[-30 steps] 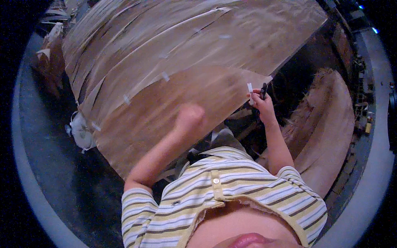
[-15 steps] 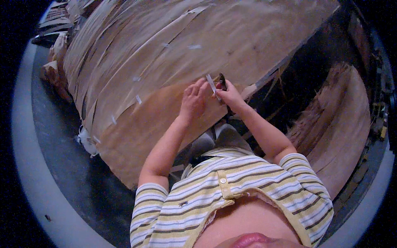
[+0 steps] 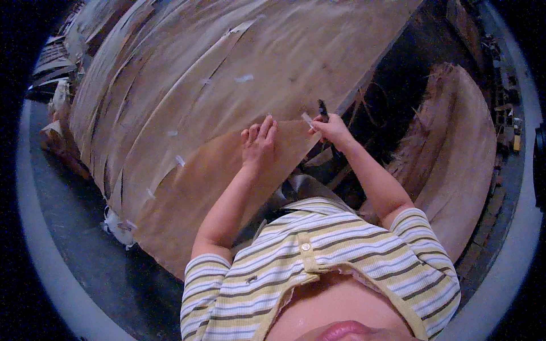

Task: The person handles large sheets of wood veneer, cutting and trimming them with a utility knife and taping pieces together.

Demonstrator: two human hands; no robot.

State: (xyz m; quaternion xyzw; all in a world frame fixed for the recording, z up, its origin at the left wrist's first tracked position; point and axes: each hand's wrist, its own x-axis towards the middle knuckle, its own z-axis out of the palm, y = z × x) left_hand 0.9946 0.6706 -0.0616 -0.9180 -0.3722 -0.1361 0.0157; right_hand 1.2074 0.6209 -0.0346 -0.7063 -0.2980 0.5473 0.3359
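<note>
Wide, thin brown sheets resembling wood veneer (image 3: 284,62) lie layered before me, with a more orange-brown piece (image 3: 187,193) along the near side. My left hand (image 3: 260,145) rests on that piece close to its curved far edge, palm down, fingers apart and slightly bent. Over the right end of the same edge, my right hand (image 3: 334,131) is closed around a slim black tool (image 3: 323,109); its working end cannot be made out. A short strip of white tape (image 3: 307,119) sticks out from the same hand's fingertips.
Several white tape pieces, among them one strip (image 3: 180,161), dot the sheets. A curved brown sheet (image 3: 455,165) with a ragged edge stands at the right. Crumpled white material (image 3: 118,228) hangs at the left corner. Dark grey floor (image 3: 74,170) lies to the left.
My hands have drawn apart: the right hand has moved rightward with the black tool and white tape strip, while the left stays on the sheet. The whole view has shifted slightly.
</note>
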